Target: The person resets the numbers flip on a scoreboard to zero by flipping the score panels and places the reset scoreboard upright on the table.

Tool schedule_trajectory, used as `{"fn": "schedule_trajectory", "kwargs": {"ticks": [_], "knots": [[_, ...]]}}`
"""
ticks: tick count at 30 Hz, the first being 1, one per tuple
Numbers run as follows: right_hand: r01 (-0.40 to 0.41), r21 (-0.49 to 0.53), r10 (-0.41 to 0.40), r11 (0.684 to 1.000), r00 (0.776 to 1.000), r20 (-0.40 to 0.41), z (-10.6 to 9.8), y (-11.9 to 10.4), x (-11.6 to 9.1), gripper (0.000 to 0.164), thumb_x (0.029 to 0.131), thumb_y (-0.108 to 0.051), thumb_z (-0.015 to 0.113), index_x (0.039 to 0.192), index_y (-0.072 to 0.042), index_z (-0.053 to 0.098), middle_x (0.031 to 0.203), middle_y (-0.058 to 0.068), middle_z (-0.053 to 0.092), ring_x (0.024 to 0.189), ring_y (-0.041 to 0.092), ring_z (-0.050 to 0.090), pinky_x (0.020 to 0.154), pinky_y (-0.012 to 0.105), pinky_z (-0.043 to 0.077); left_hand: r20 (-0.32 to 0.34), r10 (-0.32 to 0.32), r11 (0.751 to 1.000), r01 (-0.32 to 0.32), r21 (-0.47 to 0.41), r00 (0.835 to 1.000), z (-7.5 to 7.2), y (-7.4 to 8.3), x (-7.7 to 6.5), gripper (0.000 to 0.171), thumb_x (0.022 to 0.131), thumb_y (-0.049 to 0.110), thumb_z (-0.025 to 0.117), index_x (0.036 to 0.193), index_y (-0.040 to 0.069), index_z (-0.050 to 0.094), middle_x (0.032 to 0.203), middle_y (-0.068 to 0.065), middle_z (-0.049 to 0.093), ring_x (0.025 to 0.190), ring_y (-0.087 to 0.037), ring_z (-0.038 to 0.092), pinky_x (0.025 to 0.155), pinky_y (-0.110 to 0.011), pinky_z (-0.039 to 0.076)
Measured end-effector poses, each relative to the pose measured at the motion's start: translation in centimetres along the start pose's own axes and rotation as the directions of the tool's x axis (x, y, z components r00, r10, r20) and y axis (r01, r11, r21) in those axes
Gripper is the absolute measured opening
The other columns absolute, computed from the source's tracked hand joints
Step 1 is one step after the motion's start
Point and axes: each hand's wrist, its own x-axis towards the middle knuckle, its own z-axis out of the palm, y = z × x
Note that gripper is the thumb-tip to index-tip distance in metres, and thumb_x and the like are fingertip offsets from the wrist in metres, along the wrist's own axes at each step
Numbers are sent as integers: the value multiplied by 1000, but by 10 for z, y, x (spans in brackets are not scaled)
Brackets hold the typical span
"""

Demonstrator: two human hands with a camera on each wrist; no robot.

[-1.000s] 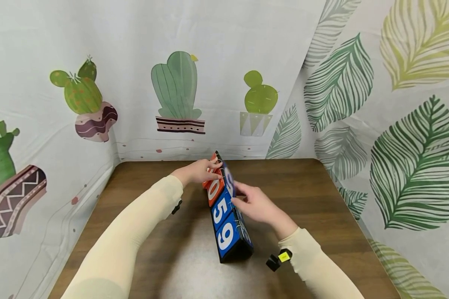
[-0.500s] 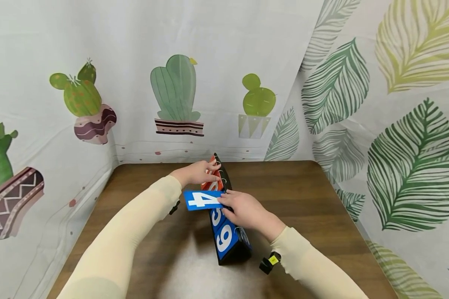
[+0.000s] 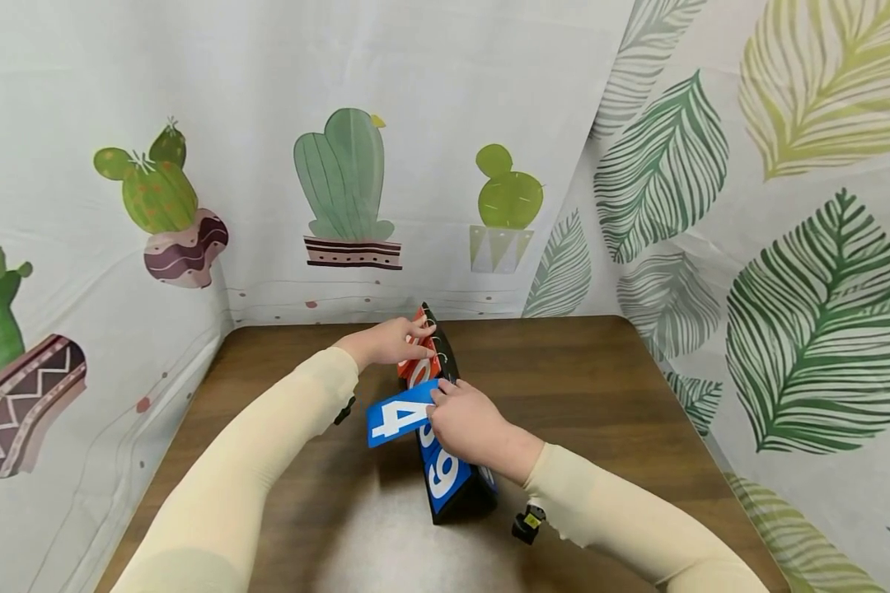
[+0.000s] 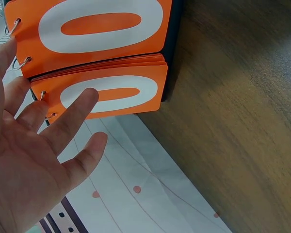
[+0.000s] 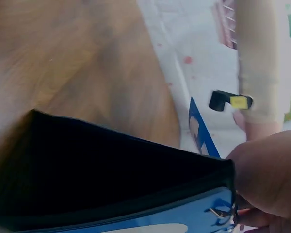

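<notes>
A tabletop flip scoreboard point(image 3: 466, 504), a black tent-shaped stand with ringed number cards, stands on the table. At its far end my left hand point(image 3: 389, 340) rests on the top edge, fingers spread by the metal rings. The left wrist view shows two orange cards point(image 4: 99, 23) reading 0 beneath those fingers. My right hand point(image 3: 470, 424) lies over the ridge, fingers curled at the ringed edge of a blue card point(image 3: 396, 416) marked 4. This card sticks out leftward, lifted from the stand's face. A blue 9 card point(image 3: 448, 476) lies flat at the near end.
The scoreboard stands mid-table on a brown wooden table point(image 3: 578, 371). A white cloth point(image 3: 267, 296) printed with cacti and leaves hangs behind and beside the table. Black wrist cameras point(image 3: 528, 524) are strapped under both sleeves.
My right hand has brought the blue 4 card over the ridge to the left side, and it now tilts lower. My left hand has stayed at the far end.
</notes>
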Motion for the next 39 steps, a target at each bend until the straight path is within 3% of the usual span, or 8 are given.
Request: {"fn": "schedule_trajectory", "kwargs": {"ticks": [6,13,19,22,26,31,34,39], "knots": [[55,-3,-55,998,998,-43,-1,1,2,29,99,-32,67,120,-17,77,129,3,74,132,23,64,109,44,53,2,6,1000,-6,20,1000,0,-2,0,70,100,49,62,160,23,37,173,-6,15,159,-39,18,125,-53,31],[72,260,-4,963,967,-253,0,20,-4,17,100,-23,64,86,-18,71,77,-7,66,65,5,58,60,19,53,11,13,1000,-13,8,1000,-4,2,-2,69,100,45,64,159,21,38,173,-8,15,158,-39,24,124,-51,35],[63,384,103,921,913,-396,9,24,-7,21,93,-17,66,73,-18,62,66,-7,54,57,4,46,51,15,39,9,44,998,-44,50,999,-5,1,1,70,100,46,62,159,17,39,170,-15,21,106,-43,60,84,-42,54],[31,477,185,878,899,-398,13,23,-8,22,90,-14,65,69,-17,57,65,-7,49,56,5,43,51,16,36,23,17,1000,-17,19,1000,-5,1,1,71,99,48,63,160,21,37,170,-15,23,114,-43,59,84,-35,56],[6,538,197,843,927,-318,11,22,-4,19,91,-15,66,76,-17,54,67,-6,47,57,5,45,50,17,38,9,44,998,-44,45,999,-6,1,0,69,100,47,63,159,22,38,170,-15,23,120,-45,60,97,-43,56],[41,411,63,911,969,-237,8,21,3,22,93,-20,67,77,-19,52,64,-7,48,60,7,47,57,21,39,3,31,998,-31,58,1000,-5,1,3,68,100,48,63,159,26,37,171,-11,20,117,-35,66,86,-34,59],[96,298,-21,950,969,-245,10,21,6,23,93,-19,67,73,-20,54,65,-9,49,63,8,47,65,23,39,14,15,999,-16,32,1000,-3,-2,6,70,99,49,64,159,25,37,171,-11,22,92,-32,68,63,-26,53],[132,144,-101,981,973,-209,8,16,12,12,93,-25,69,82,-20,71,74,-7,63,70,10,54,71,25,46,10,1,1000,-1,19,1000,-1,-4,6,72,98,49,65,159,24,38,168,-14,31,120,-32,66,73,-27,58]]}}
